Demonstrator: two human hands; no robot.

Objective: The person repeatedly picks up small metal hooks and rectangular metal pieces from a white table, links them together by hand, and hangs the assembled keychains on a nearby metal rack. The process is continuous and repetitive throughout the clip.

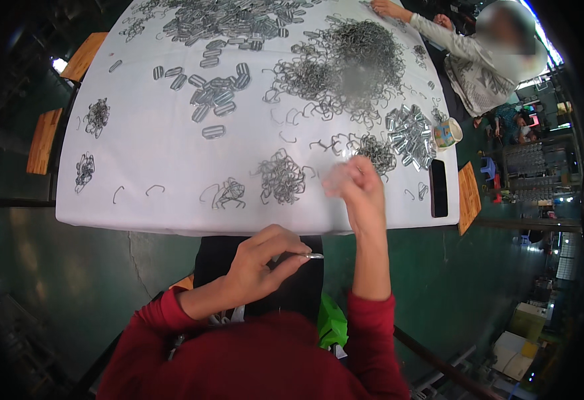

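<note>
My left hand [262, 260] is in front of the table's near edge, above my lap. Its thumb and fingertips pinch a small shiny metal buckle [315, 256], seen nearly edge-on. Over the near part of the table, my right hand [357, 187] is smeared by motion, so I cannot make out anything in its fingers. It is nearest to a small pile of bent wire hooks [376, 155]. Left of it lies another heap of wire hooks [282, 177], and a smaller cluster of hooks [229, 193] sits beside that. Oval metal buckles [410, 135] are piled to the right.
The white-covered table [145, 157] also bears a large hook heap [365, 50] and many slotted buckles [222, 20] at the back. A paper cup [447, 133] and a dark phone [440, 188] stand and lie by the right edge. Another person [482, 73] reaches in at far right.
</note>
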